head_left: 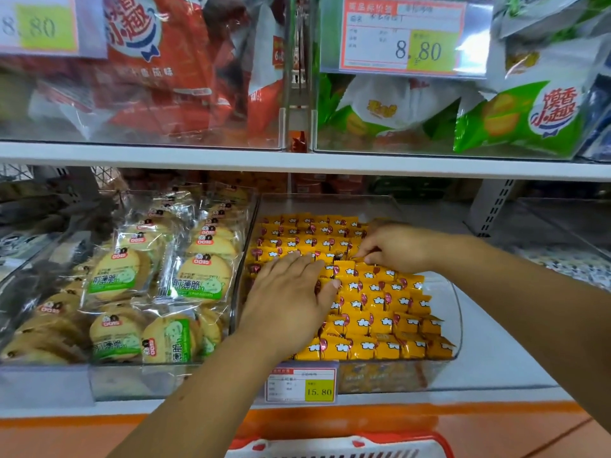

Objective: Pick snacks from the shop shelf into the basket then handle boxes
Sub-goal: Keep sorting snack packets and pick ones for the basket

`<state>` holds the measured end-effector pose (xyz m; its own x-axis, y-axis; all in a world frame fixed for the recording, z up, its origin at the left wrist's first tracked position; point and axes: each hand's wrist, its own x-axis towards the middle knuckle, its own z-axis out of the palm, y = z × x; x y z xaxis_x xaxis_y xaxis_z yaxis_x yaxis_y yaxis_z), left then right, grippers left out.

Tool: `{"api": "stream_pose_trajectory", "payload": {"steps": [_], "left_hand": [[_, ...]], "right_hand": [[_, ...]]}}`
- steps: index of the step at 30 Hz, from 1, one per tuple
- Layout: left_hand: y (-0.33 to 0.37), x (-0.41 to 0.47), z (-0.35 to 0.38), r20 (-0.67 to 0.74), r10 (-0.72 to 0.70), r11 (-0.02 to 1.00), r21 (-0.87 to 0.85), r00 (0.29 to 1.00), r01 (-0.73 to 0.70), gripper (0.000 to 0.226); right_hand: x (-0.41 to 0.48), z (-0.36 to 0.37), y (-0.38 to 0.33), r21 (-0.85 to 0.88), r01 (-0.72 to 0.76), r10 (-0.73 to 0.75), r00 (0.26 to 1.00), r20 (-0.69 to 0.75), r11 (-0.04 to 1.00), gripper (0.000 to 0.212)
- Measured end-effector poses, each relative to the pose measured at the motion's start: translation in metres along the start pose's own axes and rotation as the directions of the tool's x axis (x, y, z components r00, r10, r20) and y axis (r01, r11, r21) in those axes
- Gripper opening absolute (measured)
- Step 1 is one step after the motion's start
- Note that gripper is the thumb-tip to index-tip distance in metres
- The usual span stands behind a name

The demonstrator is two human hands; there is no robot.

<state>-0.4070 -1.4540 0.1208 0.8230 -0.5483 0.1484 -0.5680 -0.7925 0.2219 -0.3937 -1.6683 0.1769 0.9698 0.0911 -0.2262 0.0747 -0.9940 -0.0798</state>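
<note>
Several small yellow snack packets lie in neat rows in a clear plastic bin on the lower shelf. My left hand lies flat on the packets at the bin's left side, fingers straight. Farther back, my right hand has its fingers curled down into the rows and pinches at a yellow packet. A red basket shows its rim at the bottom edge, below the shelf.
A bin of round biscuit packs stands to the left. The upper shelf holds clear bins of red bags and green bags, with price tags. An orange strip runs along the lower shelf front.
</note>
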Motion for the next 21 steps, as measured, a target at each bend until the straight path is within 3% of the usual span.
{"api": "stream_pose_trajectory", "payload": {"steps": [3,7,9,13,16,21], "left_hand": [[0.000,-0.003,-0.001,0.025,0.001,1.000,-0.008,1.000,-0.001,0.062],[0.000,-0.005,0.001,0.058,0.002,1.000,-0.014,0.998,-0.001,0.063],[-0.001,-0.005,0.001,0.066,0.000,1.000,-0.013,0.998,0.001,0.064],[0.000,-0.004,0.001,0.076,-0.001,1.000,-0.021,0.997,0.003,0.064],[0.001,-0.006,-0.001,0.067,-0.006,0.998,-0.063,0.998,0.010,0.062],[0.005,-0.012,-0.008,-0.006,-0.056,0.978,-0.201,0.998,0.053,0.062]], "right_hand": [[0.003,-0.004,-0.001,0.012,-0.016,0.016,1.000,0.024,1.000,0.030],[0.009,-0.001,-0.015,0.171,0.035,0.022,0.947,-0.320,0.985,0.029],[0.016,0.006,-0.031,0.203,0.062,0.001,0.955,-0.297,0.977,0.027],[0.027,0.019,-0.046,0.067,0.014,0.006,0.960,-0.281,0.998,0.019],[0.015,0.019,-0.044,0.073,0.040,-0.006,0.908,-0.419,0.997,0.014],[-0.030,0.022,-0.045,0.271,0.213,-0.018,0.816,-0.578,0.939,0.012]]}}
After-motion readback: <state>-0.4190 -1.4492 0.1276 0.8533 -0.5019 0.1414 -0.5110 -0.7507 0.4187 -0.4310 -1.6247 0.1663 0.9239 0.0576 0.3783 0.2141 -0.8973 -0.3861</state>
